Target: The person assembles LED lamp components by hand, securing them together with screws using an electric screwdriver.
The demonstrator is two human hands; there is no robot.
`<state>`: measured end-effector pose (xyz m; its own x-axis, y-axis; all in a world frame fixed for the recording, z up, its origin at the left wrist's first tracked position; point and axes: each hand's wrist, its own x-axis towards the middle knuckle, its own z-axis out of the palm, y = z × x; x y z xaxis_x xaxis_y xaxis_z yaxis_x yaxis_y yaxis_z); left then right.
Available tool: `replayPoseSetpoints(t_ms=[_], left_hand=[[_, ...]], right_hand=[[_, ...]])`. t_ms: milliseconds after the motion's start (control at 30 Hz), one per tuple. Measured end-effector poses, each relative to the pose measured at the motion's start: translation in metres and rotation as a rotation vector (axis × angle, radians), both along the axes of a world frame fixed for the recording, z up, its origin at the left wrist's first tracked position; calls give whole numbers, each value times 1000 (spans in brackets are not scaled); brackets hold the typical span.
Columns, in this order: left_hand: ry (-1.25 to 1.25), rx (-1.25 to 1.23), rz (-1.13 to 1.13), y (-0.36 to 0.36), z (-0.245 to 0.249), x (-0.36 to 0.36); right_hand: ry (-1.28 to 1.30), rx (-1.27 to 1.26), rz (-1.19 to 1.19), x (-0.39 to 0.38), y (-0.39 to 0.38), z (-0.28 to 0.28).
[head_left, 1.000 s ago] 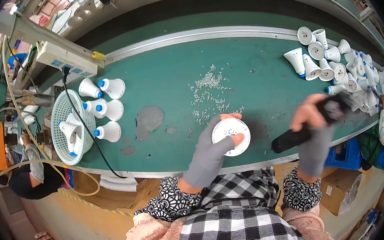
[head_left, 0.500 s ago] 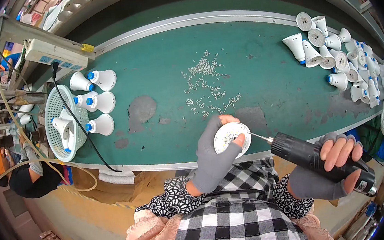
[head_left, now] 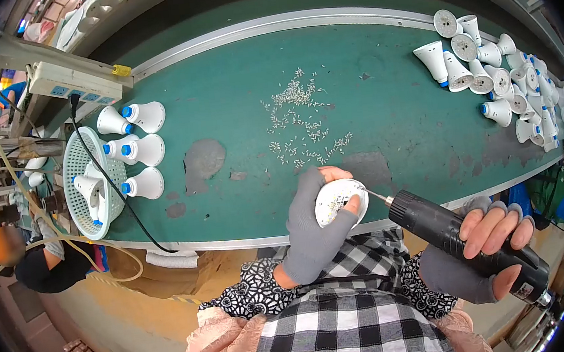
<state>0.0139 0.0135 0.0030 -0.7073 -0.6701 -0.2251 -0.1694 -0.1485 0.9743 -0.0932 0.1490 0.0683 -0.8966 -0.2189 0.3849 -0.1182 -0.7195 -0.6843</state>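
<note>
My left hand [head_left: 315, 224], in a grey fingerless glove, is closed around a white LED bulb housing [head_left: 326, 207]. The bulb's round face is turned up, with my thumb pressed on it; the rest of the bulb is hidden in my palm. In my right hand [head_left: 470, 263], gloved the same way, is a black electric screwdriver [head_left: 429, 219]. Its thin bit points left and reaches the right rim of the bulb face. Whether a screw sits at the tip is too small to tell. Beyond my left hand, small screws [head_left: 298, 95] lie scattered on the green table [head_left: 264, 205].
White bulb housings [head_left: 490, 78] are heaped at the right. Several bulbs with blue caps [head_left: 144, 184] stand at the left beside a pale green basket [head_left: 123, 215] holding more. A black cable [head_left: 110, 171] runs down from a power strip [head_left: 73, 84]. Another person's arm [head_left: 52, 245] shows far left.
The screwdriver has moved a little left and up, its bit now farther over the bulb's rim. My left hand keeps its hold. The whole view has shifted slightly.
</note>
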Motion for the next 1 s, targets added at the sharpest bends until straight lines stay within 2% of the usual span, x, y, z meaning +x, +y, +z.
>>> replayPoseSetpoints(t_ms=[667,867,967,1000], left_hand=[[36,-235,-42,3,-7,-1],[-8,-111,-30,8,-6,-3],[-16,-127,-52,6,-9,-6],[-4,-27,-28,5,-8,-7]], right_hand=[[-25,99,44,2,-5,13],[11,82,78,-1,-15,8],[34,99,76,-5,-19,9],[53,103,84,-10,-20,8]])
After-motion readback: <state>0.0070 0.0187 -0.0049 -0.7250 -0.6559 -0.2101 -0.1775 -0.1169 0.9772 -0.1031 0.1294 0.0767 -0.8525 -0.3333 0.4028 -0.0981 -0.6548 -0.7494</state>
